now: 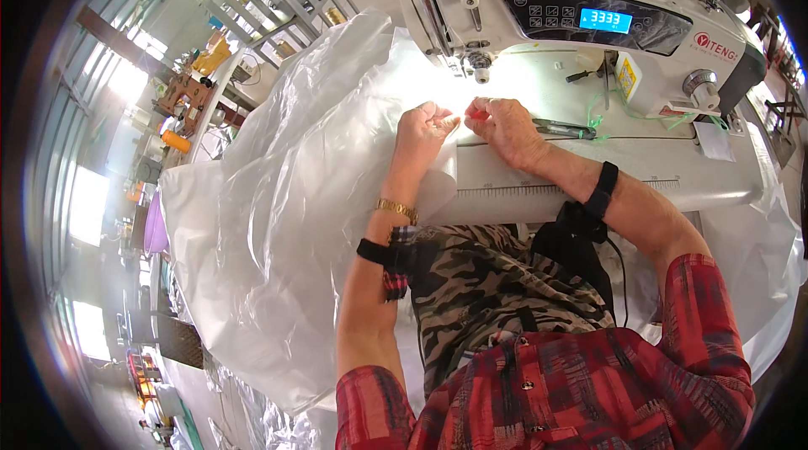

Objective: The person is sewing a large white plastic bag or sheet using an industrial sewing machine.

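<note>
Red plaid shirt (547,391) right up close, worn by someone sitting at an industrial sewing machine (568,8). Left hand (425,128) and right hand (507,130) are nearly fingertip to fingertip by the needle area, both pinched closed (glare's brutal there, can't tell what's between the fingers). Translucent white plastic sheeting (282,206) spreads under and left of the left forearm. Some dark snips or tweezers (566,129) lie just right of the right hand.

Glare hides whether the bare left hand (423,128) and bare right hand (510,132) pinch anything; the lower edge cuts off the red-and-black plaid shirt (547,395).
</note>
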